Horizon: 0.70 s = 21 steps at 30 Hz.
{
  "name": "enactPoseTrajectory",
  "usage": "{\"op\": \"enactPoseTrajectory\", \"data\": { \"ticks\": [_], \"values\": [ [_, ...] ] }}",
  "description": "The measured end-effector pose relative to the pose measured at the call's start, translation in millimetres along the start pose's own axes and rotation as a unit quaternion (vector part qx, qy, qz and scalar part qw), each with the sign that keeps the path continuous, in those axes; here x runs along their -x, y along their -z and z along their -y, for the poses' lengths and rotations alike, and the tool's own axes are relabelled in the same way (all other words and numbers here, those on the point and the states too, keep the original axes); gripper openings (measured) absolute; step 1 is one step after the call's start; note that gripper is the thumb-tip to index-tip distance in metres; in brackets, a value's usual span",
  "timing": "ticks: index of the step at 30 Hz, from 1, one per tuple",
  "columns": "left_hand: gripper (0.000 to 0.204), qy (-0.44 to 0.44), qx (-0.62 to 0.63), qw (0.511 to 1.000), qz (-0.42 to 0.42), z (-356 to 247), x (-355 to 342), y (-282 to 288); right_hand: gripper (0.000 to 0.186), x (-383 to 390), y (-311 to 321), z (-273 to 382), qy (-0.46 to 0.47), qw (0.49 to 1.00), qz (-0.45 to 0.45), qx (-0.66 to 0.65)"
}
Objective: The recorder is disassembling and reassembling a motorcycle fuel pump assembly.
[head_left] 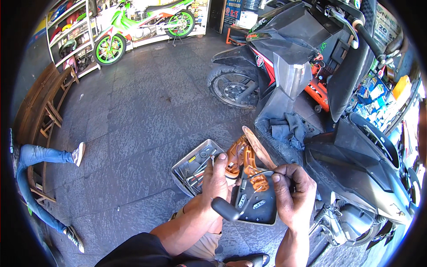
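Note:
My left hand is closed round an orange-brown plastic part of branching, ribbed shape, with a pale ring near the thumb. A thin dark cord or strip runs from this part to my right hand, whose thumb and forefinger pinch it. Below the part is a black rounded handle with a thin metal rod; I cannot tell whether it is attached. Beneath my hands lies an open grey tool case. Several tools fill its left half, and small metal pieces lie in the right.
A black scooter with its front panels stands ahead right, and dark body panels are close at my right. A grey cloth lies beside them. To the left are a wooden bench and a seated person's legs. A green motorcycle stands far back.

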State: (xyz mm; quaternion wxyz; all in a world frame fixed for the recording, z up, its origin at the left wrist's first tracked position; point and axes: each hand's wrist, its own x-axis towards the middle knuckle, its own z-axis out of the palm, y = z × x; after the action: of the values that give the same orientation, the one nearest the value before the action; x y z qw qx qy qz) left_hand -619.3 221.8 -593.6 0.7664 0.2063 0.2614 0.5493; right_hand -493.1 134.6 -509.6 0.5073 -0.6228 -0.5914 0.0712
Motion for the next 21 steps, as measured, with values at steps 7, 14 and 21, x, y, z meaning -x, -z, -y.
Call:
{"op": "enactPoseTrajectory", "data": {
  "ticks": [7, 14, 21],
  "values": [
    [0.051, 0.132, 0.046, 0.99, 0.028, 6.5, -4.2, 1.8, 0.002, 28.7, -18.1, -21.1, -0.041, 0.99, -0.109, -0.079],
    [0.048, 0.103, 0.052, 0.992, 0.046, 12.2, -0.7, -1.5, 0.005, 27.9, -15.0, -16.9, 0.016, 0.993, -0.114, -0.034],
    [0.036, 0.081, 0.02, 0.996, 0.015, 10.4, 6.3, -2.3, 0.008, 20.0, 1.7, -4.9, 0.062, 0.995, -0.068, 0.046]
  ]
}}
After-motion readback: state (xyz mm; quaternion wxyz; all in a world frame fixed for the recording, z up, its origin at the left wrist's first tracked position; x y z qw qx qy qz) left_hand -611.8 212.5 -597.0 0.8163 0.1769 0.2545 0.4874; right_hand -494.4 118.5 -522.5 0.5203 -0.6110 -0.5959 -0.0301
